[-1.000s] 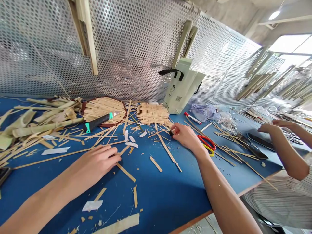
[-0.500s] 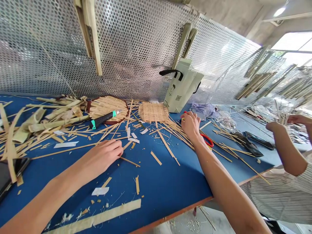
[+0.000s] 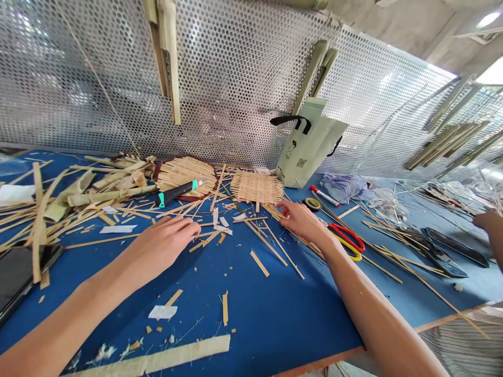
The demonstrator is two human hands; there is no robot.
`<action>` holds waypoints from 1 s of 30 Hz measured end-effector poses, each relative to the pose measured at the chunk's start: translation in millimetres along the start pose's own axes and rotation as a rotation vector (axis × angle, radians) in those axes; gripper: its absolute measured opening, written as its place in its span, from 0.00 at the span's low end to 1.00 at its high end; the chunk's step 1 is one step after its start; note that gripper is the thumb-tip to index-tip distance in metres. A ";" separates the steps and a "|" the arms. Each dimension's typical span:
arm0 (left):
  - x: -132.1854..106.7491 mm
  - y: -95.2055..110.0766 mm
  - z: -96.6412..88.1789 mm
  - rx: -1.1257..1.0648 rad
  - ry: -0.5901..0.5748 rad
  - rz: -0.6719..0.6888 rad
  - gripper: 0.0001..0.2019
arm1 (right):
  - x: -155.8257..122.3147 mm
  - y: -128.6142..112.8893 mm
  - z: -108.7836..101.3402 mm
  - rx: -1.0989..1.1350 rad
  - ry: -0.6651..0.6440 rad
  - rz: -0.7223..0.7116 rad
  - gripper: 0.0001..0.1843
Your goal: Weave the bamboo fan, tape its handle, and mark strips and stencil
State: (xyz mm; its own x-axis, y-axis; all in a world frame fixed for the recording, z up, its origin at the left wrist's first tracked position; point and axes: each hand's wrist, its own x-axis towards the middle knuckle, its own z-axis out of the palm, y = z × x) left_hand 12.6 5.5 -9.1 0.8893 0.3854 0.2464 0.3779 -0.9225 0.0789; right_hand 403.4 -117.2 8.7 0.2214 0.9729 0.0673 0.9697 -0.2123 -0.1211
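My left hand (image 3: 165, 243) lies palm down on the blue table (image 3: 275, 314), fingers stretched out over short bamboo strips (image 3: 208, 238). My right hand (image 3: 301, 220) rests further right with its fingers extended towards thin bamboo strips (image 3: 271, 243), just in front of a square woven bamboo mat (image 3: 257, 187). Neither hand visibly holds anything. A small roll of tape (image 3: 313, 203) lies just beyond my right hand. Red and yellow scissors (image 3: 346, 238) lie beside my right wrist.
A round woven piece (image 3: 184, 175) carries a black and teal knife (image 3: 176, 191). A paper bag (image 3: 310, 146) leans on the perforated metal wall, with a red marker (image 3: 324, 195) nearby. Bamboo offcuts (image 3: 78, 193) are piled at left near a phone (image 3: 18, 272). Another person's hand (image 3: 489, 222) is at far right.
My right hand held a small dark thing, reached right towards the marker, then came back left to the strips with nothing in it. The tape roll now lies by the marker. My left hand barely moved.
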 end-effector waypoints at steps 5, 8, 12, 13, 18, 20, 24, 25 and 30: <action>-1.4 -11.8 8.5 -0.049 0.114 -0.047 0.21 | -4.0 6.6 -4.6 -0.033 0.059 0.088 0.21; -1.2 -11.7 8.7 -0.078 0.113 -0.107 0.25 | -3.4 16.4 -2.1 -0.071 0.125 0.180 0.19; -1.0 -6.5 4.0 -0.105 0.072 -0.171 0.25 | -2.2 21.7 -1.1 -0.083 0.197 0.194 0.15; -1.0 -5.5 3.0 -0.104 0.060 -0.184 0.25 | -2.1 19.7 -2.1 -0.078 0.214 0.178 0.15; -1.0 -3.9 2.9 -0.108 0.040 -0.181 0.24 | -4.6 -14.1 -6.4 0.017 0.223 -0.019 0.12; -0.7 -3.9 3.6 -0.107 0.037 -0.183 0.26 | -7.0 -32.7 -2.3 0.071 0.193 -0.127 0.11; 0.8 -2.9 3.6 -0.083 0.020 -0.221 0.25 | -11.8 -58.8 15.0 0.162 0.225 -0.350 0.09; 1.4 -2.6 3.3 -0.082 0.008 -0.233 0.23 | -12.7 -62.2 19.3 0.168 0.226 -0.389 0.11; 4.1 -0.7 1.0 -0.095 -0.070 -0.309 0.21 | -14.1 -68.2 31.1 0.091 0.114 -0.459 0.20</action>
State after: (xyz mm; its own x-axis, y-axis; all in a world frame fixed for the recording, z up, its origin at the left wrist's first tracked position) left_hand 16.2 7.8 -9.2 0.7532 0.6448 0.1300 0.6096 -0.7585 0.2306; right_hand 330.9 -113.5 -14.8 -0.2130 0.9467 0.2415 0.9580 0.2509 -0.1388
